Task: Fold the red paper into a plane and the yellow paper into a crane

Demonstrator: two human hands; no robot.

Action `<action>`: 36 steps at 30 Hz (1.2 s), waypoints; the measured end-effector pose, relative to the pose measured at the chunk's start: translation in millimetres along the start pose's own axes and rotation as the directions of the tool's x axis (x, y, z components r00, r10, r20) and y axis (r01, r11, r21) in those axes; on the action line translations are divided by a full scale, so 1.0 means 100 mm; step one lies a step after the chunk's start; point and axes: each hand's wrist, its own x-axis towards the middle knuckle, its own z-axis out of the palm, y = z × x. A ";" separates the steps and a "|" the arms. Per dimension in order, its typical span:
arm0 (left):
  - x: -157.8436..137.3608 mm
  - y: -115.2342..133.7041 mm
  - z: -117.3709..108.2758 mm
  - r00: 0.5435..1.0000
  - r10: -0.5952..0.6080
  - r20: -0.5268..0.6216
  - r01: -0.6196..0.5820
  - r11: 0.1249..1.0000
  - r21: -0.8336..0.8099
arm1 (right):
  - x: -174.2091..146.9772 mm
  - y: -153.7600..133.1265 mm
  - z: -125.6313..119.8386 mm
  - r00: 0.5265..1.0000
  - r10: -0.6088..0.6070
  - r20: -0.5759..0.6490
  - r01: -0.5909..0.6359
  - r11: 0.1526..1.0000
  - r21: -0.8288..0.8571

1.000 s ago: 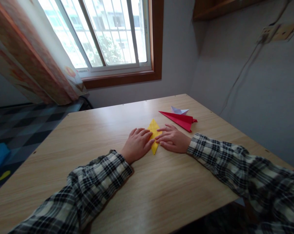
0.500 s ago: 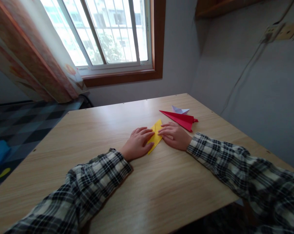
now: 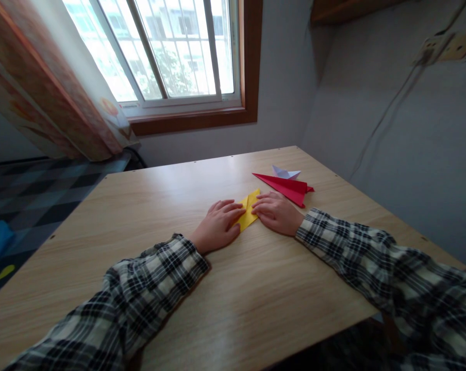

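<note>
Resting across most of the view, the table [image 3: 225, 309] carries everything I work on; both my plaid sleeves lie on it. My left hand [image 3: 217, 226] lies palm down, fingers extended and flat, with the fingertips pressing on the near-left part of the yellow paper [image 3: 249, 212]. My right hand [image 3: 277, 212] lies the same way, fingers flat and unclenched, with the tips touching the paper's right edge. Neither hand grips anything; both only press down.

Key relation: the yellow paper is a narrow folded piece lying flat between my two sets of fingertips. Its long axis runs diagonally, from near-left under my left fingers to far-right beside my right fingers. The far tip is exposed; the near tip is partly covered by my left fingers. Both hands are in contact, the left covering more of it.

Just beyond my right hand lies a red plane [image 3: 287, 186], apart from the yellow paper. Touching its far side is a small white fold [image 3: 285, 173].
</note>
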 end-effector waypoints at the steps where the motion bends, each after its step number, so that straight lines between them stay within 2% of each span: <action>1: 0.00 0.00 0.00 1.000 0.002 0.000 -0.002 1.000 0.001 | 0.00 0.00 0.00 1.000 0.000 0.002 0.000 1.000 0.002; 11: 0.00 -0.01 -0.01 1.000 0.018 -0.024 -0.019 1.000 -0.019 | 0.00 0.02 0.03 0.996 -0.066 -0.056 0.068 0.997 0.032; 25: -0.01 -0.06 0.05 0.991 0.000 -0.133 -0.007 0.999 -0.053 | -0.01 -0.05 0.00 0.999 -0.041 -0.005 0.042 0.999 0.022; 36: 0.00 -0.03 0.03 0.994 -0.022 -0.108 0.015 0.997 -0.071 | -0.01 -0.02 0.01 1.000 -0.013 0.012 0.013 1.000 -0.011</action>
